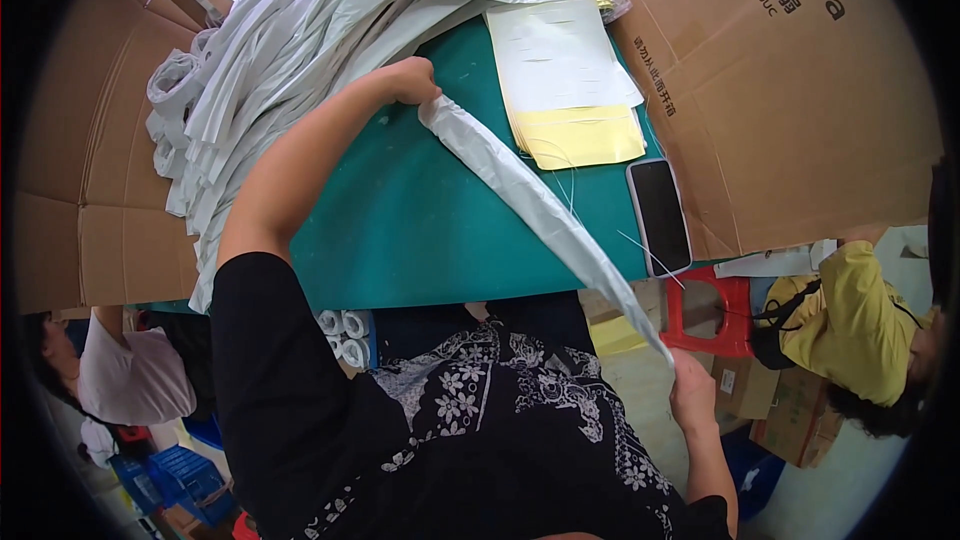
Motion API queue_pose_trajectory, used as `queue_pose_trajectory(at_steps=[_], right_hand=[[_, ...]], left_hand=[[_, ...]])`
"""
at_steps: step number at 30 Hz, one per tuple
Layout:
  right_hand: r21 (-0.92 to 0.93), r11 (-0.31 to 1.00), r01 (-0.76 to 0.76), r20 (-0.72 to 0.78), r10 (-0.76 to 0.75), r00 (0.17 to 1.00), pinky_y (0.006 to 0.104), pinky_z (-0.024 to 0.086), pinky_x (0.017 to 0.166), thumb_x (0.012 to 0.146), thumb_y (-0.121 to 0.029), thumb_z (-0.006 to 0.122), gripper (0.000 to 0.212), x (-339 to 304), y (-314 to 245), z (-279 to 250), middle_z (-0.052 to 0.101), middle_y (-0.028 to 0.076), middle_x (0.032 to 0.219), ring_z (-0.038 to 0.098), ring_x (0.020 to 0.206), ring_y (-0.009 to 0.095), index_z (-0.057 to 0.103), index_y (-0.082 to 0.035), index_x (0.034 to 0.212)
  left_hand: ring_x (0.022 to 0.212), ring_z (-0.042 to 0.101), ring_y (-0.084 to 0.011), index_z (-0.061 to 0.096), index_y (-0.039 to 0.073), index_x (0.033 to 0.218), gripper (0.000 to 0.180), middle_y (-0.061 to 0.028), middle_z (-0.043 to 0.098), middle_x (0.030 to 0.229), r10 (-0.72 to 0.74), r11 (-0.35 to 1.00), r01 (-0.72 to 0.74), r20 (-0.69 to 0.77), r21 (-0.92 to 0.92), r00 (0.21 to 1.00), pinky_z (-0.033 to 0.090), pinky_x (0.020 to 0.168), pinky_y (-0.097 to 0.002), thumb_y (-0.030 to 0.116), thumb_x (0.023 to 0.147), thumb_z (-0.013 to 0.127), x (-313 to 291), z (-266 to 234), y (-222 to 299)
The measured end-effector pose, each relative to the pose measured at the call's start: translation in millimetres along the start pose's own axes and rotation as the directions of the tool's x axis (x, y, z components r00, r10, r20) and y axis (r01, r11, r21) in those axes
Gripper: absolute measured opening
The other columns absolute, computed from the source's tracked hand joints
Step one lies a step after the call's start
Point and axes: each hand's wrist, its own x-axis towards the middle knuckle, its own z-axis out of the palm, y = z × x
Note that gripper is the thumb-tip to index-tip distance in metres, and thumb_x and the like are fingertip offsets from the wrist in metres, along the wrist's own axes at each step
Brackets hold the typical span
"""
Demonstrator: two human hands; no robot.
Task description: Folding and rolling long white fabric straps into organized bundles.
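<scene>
A long, narrow white fabric strip [530,195] stretches diagonally across in front of me, pulled fairly straight. Its far end is pinched in my left hand [412,80], over the green tabletop beside the pile of strips. My right hand [692,392] grips the other end, lower and to the right, past the table's near edge. A large heap of similar white strips [290,50] lies at the far left and spills over the table's left side.
On the green table [400,230] lie a stack of white and yellow paper sheets [575,80], loose threads and a phone [658,215]. Cardboard [800,130] walls both sides. A red stool [708,312] stands below; other people sit at left and right [850,310].
</scene>
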Motion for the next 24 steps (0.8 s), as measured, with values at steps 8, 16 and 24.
queue_pose_trajectory(at_steps=[8, 16, 24], right_hand=[[0.596, 0.295, -0.747, 0.798, -0.111, 0.593, 0.032, 0.048, 0.079, 0.077, 0.006, 0.046, 0.041, 4.8, 20.9, 2.9, 0.063, 0.008, 0.1, 0.061, 0.087, 0.017, 0.049, -0.002, 0.118], [0.514, 0.155, -0.844, 0.84, -0.292, 0.457, 0.0316, 0.048, 0.081, 0.075, 0.006, 0.049, 0.049, 3.5, 43.4, 3.7, 0.06, 0.014, 0.109, 0.062, 0.088, 0.018, 0.045, 0.001, 0.123], [0.222, -0.392, -0.893, 0.642, -0.63, 0.437, 0.0296, 0.048, 0.05, 0.071, 0.003, 0.054, 0.057, -12.6, 27.6, 36.7, 0.059, 0.021, 0.099, 0.058, 0.059, 0.022, 0.038, 0.01, 0.125]], left_hand=[[0.075, 0.06, -0.0314, 0.063, -0.001, 0.077, 0.029, -0.0174, 0.064, 0.084, 0.14, 0.916, -0.353, -0.674, -0.19, 0.725, 0.047, 0.067, -0.0397, 0.028, 0.082, 0.06, -8.3, 28.1, -23.4], [0.06, 0.059, -0.0192, 0.066, 0.004, 0.074, 0.038, -0.0088, 0.062, 0.064, -0.282, 0.889, 0.04, -0.479, -0.455, 0.831, 0.045, 0.058, -0.0337, 0.042, 0.076, 0.063, -32.1, 60.0, 17.0], [0.055, 0.058, -0.0256, 0.06, 0.002, 0.067, 0.026, -0.0133, 0.061, 0.065, -0.413, 0.842, -0.032, -0.681, -0.539, 0.604, 0.046, 0.055, -0.0358, 0.028, 0.067, 0.06, -31.5, -2.0, 42.0]])
